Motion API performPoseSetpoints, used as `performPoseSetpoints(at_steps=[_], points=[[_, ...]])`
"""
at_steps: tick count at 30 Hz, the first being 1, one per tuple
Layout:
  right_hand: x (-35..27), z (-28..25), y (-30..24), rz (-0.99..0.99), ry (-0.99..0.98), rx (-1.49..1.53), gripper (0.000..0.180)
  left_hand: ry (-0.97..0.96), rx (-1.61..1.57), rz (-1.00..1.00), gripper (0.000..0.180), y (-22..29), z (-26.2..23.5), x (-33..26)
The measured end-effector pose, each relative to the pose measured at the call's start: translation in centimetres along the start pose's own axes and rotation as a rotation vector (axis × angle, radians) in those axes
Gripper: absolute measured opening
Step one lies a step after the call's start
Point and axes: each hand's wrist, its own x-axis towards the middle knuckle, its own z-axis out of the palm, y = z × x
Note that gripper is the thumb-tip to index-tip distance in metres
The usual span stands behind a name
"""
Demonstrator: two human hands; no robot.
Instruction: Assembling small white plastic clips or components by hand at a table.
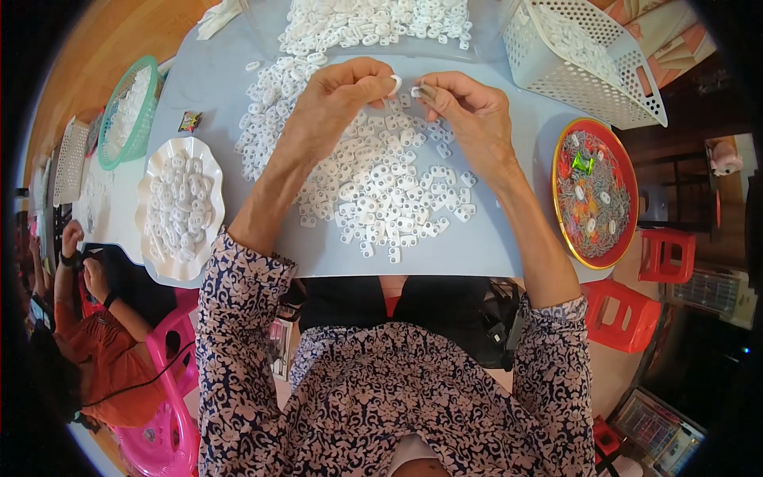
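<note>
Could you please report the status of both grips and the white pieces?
Left grip pinching a white piece. Right grip pinching a small pale piece, apart from the left's. Loose white pieces spread across the table. Gap between grips unobstructed.

Wht pcs (pixel 396 83) in hands (pixel 477 111) part hidden, details too sm. to ID, far pile (pixel 377 22) cut off @ top edge

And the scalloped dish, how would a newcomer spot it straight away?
Start at the blue-grey table and find the person's left forearm reaching across it. Left of that forearm, near the table's edge, sits a white dish heaped with white plastic pieces. Its wavy, scalloped rim sets it apart from the green basket beyond.
</note>
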Motion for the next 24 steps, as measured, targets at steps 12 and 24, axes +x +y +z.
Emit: performPoseSetpoints(at_steps=[12,24], points=[[-0.1,0.0,-0.4,0.085,-0.145,0.26,0.023,-0.065,-0.434,-0.112,0.016,-0.8,0.2,0.0],[0.0,0.3,0.5,0.088,-0.174,0.423,0.02,-0.074,-0.098,0.125,0.012,-1.0,1.2,-0.4]])
